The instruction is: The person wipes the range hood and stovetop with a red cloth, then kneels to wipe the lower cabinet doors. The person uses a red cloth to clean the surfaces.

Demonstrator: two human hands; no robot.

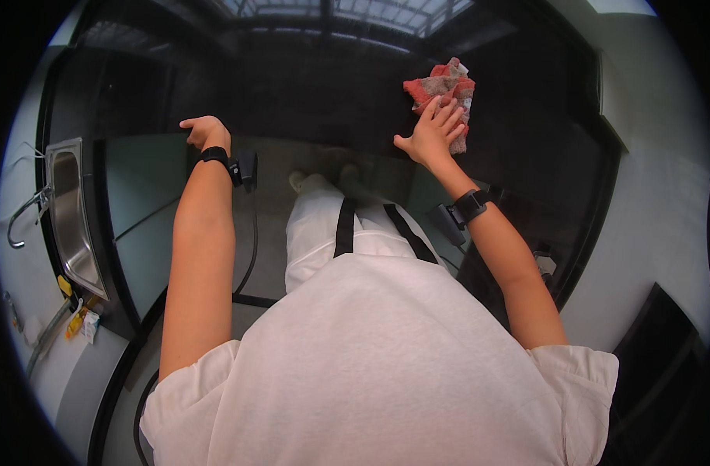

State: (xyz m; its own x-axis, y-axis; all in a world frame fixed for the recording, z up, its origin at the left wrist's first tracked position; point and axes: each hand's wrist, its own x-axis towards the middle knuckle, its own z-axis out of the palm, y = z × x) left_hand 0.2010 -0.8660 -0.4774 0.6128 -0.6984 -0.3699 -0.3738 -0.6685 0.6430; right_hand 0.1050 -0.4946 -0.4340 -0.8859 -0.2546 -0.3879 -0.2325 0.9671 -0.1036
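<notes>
A crumpled red and greyish-brown cloth (446, 87) lies on the dark glossy countertop (308, 87). My right hand (433, 133) is spread over the near part of this cloth, fingers apart and fingertips at its folds; whether the palm presses on it cannot be told. At the counter's front edge, well to the left, my left hand (206, 131) rests with the thumb pointing left. Its other fingers are hidden behind the hand, and no object shows in it. Each wrist wears a black strap with a small dark device.
A stainless steel sink (72, 204) with a curved faucet (26, 218) is set in the counter at left. Below it, yellow-capped items and a hose (46, 338) sit near the wall. Pale cabinet doors (145, 186) stand under the counter. A pale wall (664, 145) bounds the right side.
</notes>
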